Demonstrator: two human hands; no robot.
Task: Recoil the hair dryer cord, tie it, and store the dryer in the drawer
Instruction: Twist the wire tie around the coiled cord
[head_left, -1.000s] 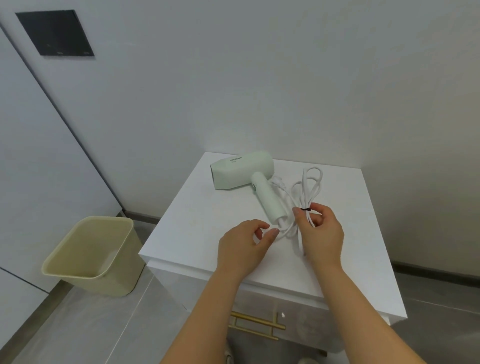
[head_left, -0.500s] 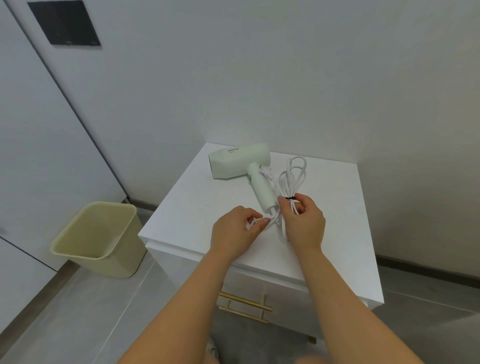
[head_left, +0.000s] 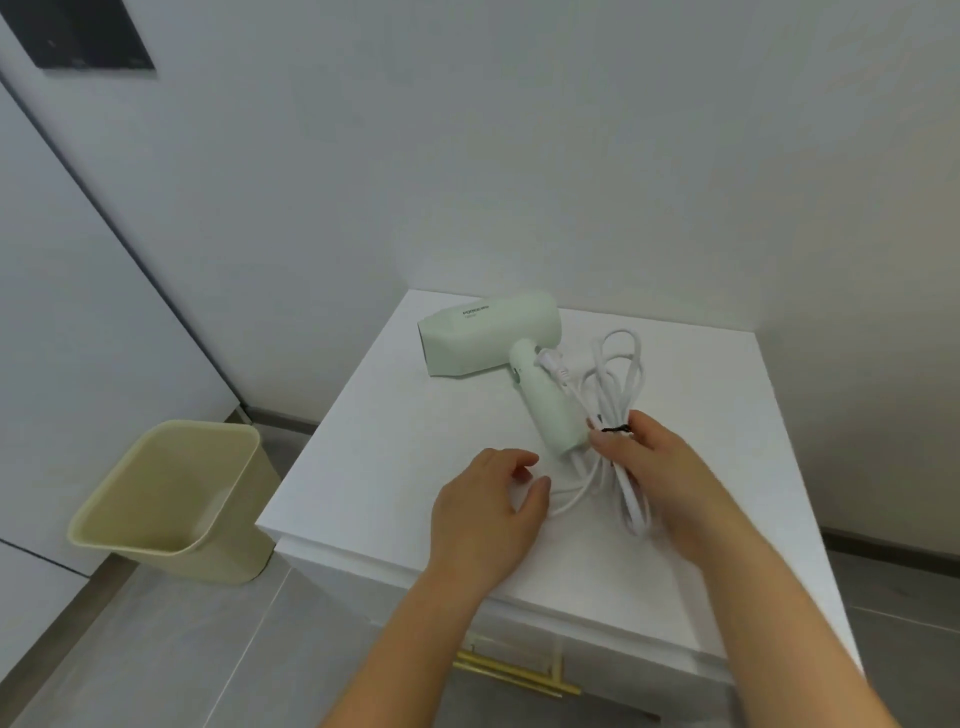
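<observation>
On the cabinet (head_left: 415, 441) — coiled cord (head_left: 618, 374) in right hand (head_left: 670, 478).

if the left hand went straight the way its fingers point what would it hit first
Most likely the loose white cord strand just ahead of the left hand, before the hair dryer handle; depth is unclear.
</observation>
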